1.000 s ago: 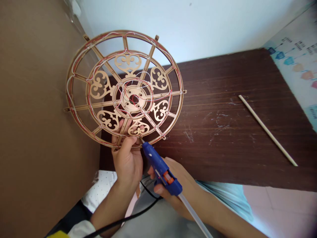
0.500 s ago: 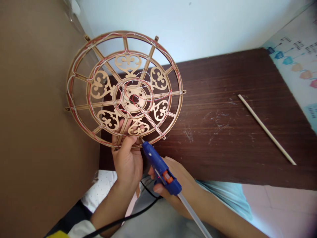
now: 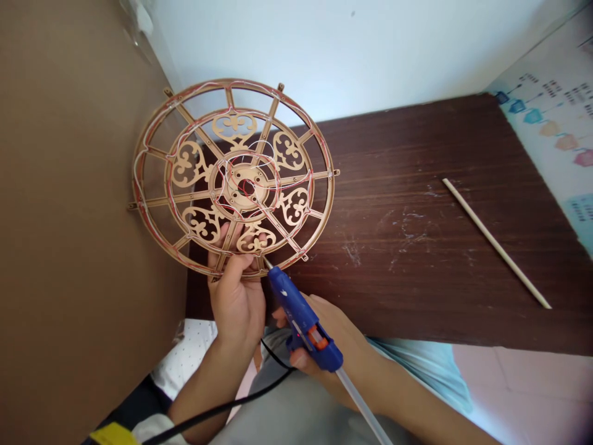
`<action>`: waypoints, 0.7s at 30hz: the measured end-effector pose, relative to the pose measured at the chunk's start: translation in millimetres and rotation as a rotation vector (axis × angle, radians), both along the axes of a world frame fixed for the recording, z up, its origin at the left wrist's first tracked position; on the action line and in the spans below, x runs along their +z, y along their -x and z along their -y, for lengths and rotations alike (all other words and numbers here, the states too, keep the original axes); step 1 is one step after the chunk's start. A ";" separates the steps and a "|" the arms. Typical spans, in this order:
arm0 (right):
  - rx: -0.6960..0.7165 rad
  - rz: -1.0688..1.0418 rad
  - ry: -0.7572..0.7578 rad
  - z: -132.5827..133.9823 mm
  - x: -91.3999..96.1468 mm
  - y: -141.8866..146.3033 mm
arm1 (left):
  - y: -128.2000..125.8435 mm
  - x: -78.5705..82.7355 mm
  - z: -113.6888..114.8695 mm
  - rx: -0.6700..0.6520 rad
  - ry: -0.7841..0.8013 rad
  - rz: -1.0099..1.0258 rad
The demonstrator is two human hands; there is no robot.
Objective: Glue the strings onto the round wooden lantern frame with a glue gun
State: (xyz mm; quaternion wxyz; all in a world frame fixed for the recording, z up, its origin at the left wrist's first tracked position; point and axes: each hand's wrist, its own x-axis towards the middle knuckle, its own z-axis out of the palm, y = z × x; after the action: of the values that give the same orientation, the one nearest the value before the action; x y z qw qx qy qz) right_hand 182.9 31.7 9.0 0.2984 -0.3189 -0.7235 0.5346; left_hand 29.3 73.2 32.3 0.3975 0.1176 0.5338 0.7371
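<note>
My left hand (image 3: 235,296) grips the lower rim of a round golden openwork wheel (image 3: 234,179), thumb in front and fingers behind it. Thin red and white wires run along the wheel's rings and spokes. The wheel is held upright over the left end of a dark wooden table (image 3: 417,228). My right hand (image 3: 324,346) is closed around a blue hot glue gun (image 3: 303,321), whose nozzle touches the wheel's bottom rim just right of my left thumb. A clear glue stick juts from the gun's back, and a black cord (image 3: 231,405) trails down to the left.
A large brown cardboard sheet (image 3: 69,235) stands close on the left, behind the wheel's left edge. A thin pale wooden stick (image 3: 495,242) lies diagonally on the table's right part. A white wall rises behind, and a printed poster (image 3: 560,130) lies at the right.
The wheel has tilted slightly back and sits a little lower and smaller in view. The glue gun's nozzle stays at the bottom rim; both hands keep their hold.
</note>
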 end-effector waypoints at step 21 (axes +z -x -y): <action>-0.846 -0.357 0.800 23.2 26.0 -35.0 | -3.1 1.5 -3.7 -0.044 0.034 0.067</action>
State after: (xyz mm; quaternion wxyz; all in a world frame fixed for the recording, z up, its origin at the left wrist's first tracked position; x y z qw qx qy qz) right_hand 218.0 8.6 35.0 0.4587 -0.5714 -0.2157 0.6454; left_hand 32.3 77.0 33.8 0.4330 0.0979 0.5299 0.7226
